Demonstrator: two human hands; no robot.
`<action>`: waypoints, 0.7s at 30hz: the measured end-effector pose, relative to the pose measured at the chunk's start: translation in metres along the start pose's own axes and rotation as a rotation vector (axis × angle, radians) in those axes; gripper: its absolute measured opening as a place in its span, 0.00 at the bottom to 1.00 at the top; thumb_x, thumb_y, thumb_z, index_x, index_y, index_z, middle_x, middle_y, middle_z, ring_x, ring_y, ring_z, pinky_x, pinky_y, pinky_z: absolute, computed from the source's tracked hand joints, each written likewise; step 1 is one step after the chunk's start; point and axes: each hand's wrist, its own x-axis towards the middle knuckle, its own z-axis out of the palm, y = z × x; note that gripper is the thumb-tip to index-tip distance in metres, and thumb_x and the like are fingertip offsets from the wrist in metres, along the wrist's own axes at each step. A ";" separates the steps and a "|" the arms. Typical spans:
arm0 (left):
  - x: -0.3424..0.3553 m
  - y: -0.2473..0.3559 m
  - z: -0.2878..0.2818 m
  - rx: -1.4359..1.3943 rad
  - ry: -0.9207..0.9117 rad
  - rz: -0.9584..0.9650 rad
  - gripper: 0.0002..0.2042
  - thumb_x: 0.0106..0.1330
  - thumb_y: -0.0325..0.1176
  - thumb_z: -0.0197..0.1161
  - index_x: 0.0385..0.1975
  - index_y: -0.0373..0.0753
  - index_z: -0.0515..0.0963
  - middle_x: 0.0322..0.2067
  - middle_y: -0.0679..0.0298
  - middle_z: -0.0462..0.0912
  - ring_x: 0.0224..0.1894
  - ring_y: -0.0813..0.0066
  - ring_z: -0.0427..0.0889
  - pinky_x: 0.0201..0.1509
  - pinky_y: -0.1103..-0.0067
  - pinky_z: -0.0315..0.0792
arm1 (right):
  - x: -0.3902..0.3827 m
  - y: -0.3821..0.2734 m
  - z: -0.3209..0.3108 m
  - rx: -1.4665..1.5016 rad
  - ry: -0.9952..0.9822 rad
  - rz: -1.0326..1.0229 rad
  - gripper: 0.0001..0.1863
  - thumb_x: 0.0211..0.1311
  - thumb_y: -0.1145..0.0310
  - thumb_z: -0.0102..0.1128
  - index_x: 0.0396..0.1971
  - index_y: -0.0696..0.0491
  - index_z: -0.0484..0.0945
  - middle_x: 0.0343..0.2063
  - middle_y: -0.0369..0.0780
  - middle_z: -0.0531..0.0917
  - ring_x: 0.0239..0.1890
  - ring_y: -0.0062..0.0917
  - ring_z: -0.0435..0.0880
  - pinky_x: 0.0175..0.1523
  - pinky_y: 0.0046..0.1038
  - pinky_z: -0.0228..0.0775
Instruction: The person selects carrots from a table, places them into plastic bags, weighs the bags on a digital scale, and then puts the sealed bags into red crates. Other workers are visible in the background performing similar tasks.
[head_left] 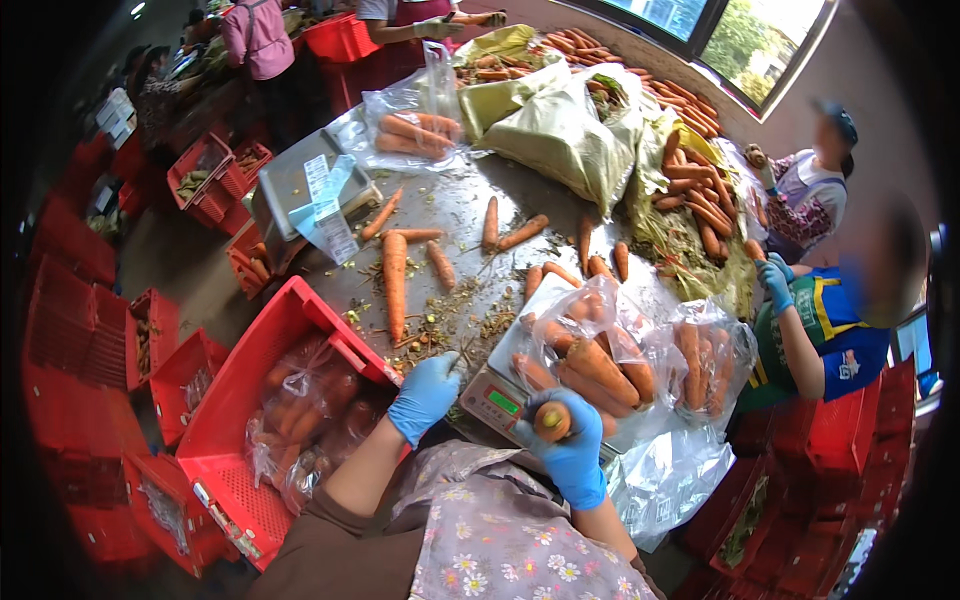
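Note:
My right hand (572, 462), in a blue glove, is wrapped round a carrot (552, 422), its blunt end facing up, at the front edge of a scale (490, 398) with a green display. My blue-gloved left hand (428, 398) is closed at the table edge, left of the scale; a thin dark bit shows at its fingertips, too small to name. On the scale rests a clear plastic bag of carrots (600, 372). Another bag of carrots (700, 360) sits just right of it. A long carrot (396, 285) lies on the metal table (345, 285) beyond my left hand.
A red crate (225, 425) with bagged carrots stands at my left. Farther back are a second scale (300, 175), pale sacks (560, 125) and heaped carrots (700, 200). Empty clear bags (670, 480) lie right of my right hand. A co-worker's gloved hand (775, 280) holds a carrot.

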 end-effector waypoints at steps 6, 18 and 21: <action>-0.005 -0.007 0.010 -0.182 -0.043 -0.048 0.11 0.63 0.35 0.50 0.32 0.33 0.75 0.23 0.53 0.78 0.25 0.63 0.78 0.31 0.73 0.69 | 0.005 -0.007 -0.027 0.476 0.440 -0.043 0.16 0.50 0.72 0.65 0.39 0.57 0.72 0.38 0.39 0.78 0.44 0.25 0.76 0.54 0.27 0.65; -0.005 0.016 0.031 -0.158 -0.223 -0.030 0.14 0.63 0.37 0.51 0.41 0.36 0.75 0.29 0.48 0.79 0.33 0.53 0.79 0.37 0.69 0.71 | 0.049 0.093 -0.102 -0.840 -0.004 -0.025 0.20 0.46 0.60 0.64 0.38 0.55 0.74 0.32 0.45 0.78 0.35 0.40 0.77 0.39 0.37 0.68; -0.004 0.008 0.037 -0.093 -0.189 0.013 0.14 0.63 0.38 0.52 0.42 0.37 0.75 0.30 0.46 0.78 0.34 0.51 0.79 0.37 0.69 0.71 | 0.058 0.090 -0.100 -0.925 -0.037 -0.090 0.18 0.48 0.66 0.61 0.39 0.55 0.72 0.36 0.48 0.75 0.40 0.43 0.73 0.43 0.40 0.65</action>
